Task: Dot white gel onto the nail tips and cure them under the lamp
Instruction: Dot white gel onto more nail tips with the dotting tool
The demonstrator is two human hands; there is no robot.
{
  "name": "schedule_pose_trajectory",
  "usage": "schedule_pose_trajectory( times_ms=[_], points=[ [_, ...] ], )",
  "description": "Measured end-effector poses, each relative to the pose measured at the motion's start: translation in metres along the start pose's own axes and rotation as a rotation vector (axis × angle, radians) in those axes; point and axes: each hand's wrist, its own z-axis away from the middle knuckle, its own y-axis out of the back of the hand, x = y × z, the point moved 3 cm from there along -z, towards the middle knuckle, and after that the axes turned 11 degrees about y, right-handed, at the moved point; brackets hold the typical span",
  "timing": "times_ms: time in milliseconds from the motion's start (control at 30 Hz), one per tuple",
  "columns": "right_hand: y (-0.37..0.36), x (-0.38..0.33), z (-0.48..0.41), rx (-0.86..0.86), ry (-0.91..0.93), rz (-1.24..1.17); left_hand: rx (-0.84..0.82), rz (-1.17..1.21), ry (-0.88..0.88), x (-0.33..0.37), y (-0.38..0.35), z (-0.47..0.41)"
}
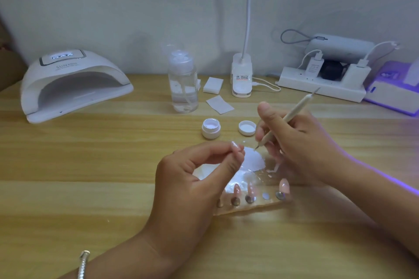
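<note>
**Nail tip pinched in the left hand, tool point just beside it**

The left hand [197,172] pinches one nail tip [234,145] between thumb and curled fingers above a clear, shiny sheet [254,158] with a bright white patch. The right hand [294,140] grips a slim dotting tool [292,115] like a pen, with its point down near that tip. The left hand partly hides the holder [249,207] on the near worktop [90,165], where more nail tips [250,189] stand on pegs.

Behind the hands sit the open gel jar [211,128], pale white inside, and its lid [247,127], lying apart with the hollow side up. Further back stands a pump bottle [183,84], partly filled with clear liquid, with white wipes [212,85] beside it. The curing lamp [72,84] sits far left with its mouth facing the person. A clip lamp [242,77] and a power strip [322,84] line the wall.
</note>
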Motion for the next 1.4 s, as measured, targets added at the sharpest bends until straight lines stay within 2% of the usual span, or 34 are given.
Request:
schedule_pose_trajectory(
  times_ms=[67, 167, 433, 667, 900, 1233, 1400],
  points=[
    [-0.001, 0.007, 0.001, -0.031, -0.050, 0.029, 0.003, 0.076, 0.043, -0.001, 0.002, -0.003],
    [-0.001, 0.009, 0.000, -0.034, -0.032, 0.069, 0.006, 0.136, 0.080, -0.003, 0.002, -0.005],
    [-0.006, 0.010, 0.003, -0.101, -0.019, 0.160, 0.004, 0.114, 0.076, 0.000, 0.001, -0.004],
    [-0.001, -0.014, 0.001, 0.146, 0.163, -0.078, -0.004, 0.124, 0.113, -0.001, 0.000, -0.001],
    [-0.005, -0.046, 0.017, 0.234, 0.284, -0.227, -0.041, 0.064, 0.030, -0.001, -0.002, -0.002],
    [-0.014, -0.053, 0.025, 0.154, 0.312, -0.281, -0.100, 0.088, -0.092, 0.006, -0.007, 0.000],
    [-0.015, -0.053, 0.025, 0.138, 0.319, -0.265, -0.086, -0.067, -0.178, 0.005, -0.004, 0.000]
  ],
)
